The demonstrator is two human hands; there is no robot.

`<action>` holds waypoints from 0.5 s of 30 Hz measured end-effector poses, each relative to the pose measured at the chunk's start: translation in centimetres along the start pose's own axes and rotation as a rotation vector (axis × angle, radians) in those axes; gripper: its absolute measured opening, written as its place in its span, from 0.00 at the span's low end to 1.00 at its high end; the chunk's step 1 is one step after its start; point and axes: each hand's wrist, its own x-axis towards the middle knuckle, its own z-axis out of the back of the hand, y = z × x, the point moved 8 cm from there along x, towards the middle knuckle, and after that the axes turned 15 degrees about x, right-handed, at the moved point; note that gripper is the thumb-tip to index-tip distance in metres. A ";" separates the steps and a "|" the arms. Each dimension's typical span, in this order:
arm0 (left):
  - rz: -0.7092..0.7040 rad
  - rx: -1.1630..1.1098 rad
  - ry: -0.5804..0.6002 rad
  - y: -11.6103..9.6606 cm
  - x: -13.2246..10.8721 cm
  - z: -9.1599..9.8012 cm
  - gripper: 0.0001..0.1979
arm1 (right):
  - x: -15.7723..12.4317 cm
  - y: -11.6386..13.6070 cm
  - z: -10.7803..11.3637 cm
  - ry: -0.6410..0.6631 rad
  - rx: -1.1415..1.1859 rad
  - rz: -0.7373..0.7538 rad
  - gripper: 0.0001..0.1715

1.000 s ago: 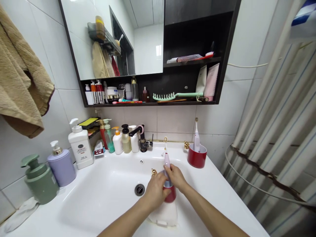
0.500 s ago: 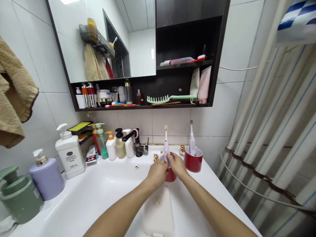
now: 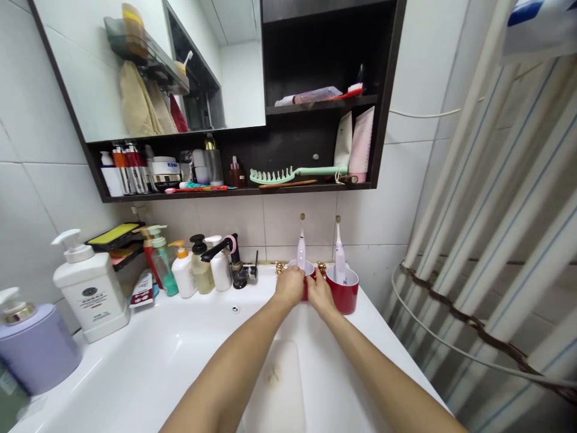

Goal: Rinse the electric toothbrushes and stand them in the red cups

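Both my hands wrap a red cup point(image 3: 309, 270) at the back right of the white sink point(image 3: 180, 349). My left hand point(image 3: 290, 287) covers its left side and my right hand point(image 3: 319, 292) its right side. An electric toothbrush point(image 3: 301, 248) stands upright in that cup. Just to the right, touching or nearly touching, stands a second red cup point(image 3: 345, 291) with another electric toothbrush point(image 3: 339, 258) in it. I cannot tell whether the held cup rests on the counter.
A black faucet point(image 3: 225, 255) and several pump bottles point(image 3: 184, 270) line the back of the sink. A white bottle point(image 3: 90, 288) and a purple dispenser point(image 3: 31, 346) stand at left. A dark shelf point(image 3: 234, 189) overhead holds a green comb point(image 3: 288, 175). A striped curtain point(image 3: 509, 228) hangs at right.
My hands carried the red cup with its toothbrush from above the basin's front back and to the right, next to the second red cup. The view shifted to the right.
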 end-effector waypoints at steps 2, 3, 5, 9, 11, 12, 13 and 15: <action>-0.011 0.020 -0.025 -0.2 -0.1 0.3 0.10 | 0.0 0.3 0.1 -0.013 0.013 0.029 0.30; -0.018 0.015 -0.060 -0.2 -0.2 0.8 0.12 | -0.1 0.5 0.2 -0.024 0.021 0.050 0.30; -0.002 -0.063 -0.169 0.0 -0.9 2.3 0.16 | -0.9 1.5 0.6 -0.052 0.040 0.107 0.31; 0.142 -0.655 -0.308 1.6 -3.7 6.1 0.25 | -4.0 5.2 2.1 -0.060 0.166 0.221 0.32; 0.066 -1.048 -0.304 0.7 -5.6 8.3 0.32 | -6.1 8.1 2.7 0.021 0.443 0.274 0.33; -0.005 -1.205 -0.296 -0.1 -6.5 9.6 0.35 | -7.3 9.8 2.9 0.097 0.609 0.308 0.34; -0.072 -1.324 -0.273 -0.9 -7.5 10.8 0.36 | -8.5 11.5 3.1 0.178 0.760 0.336 0.34; -0.163 -1.460 -0.204 -2.5 -9.2 12.5 0.38 | -10.6 14.4 3.4 0.310 0.956 0.359 0.35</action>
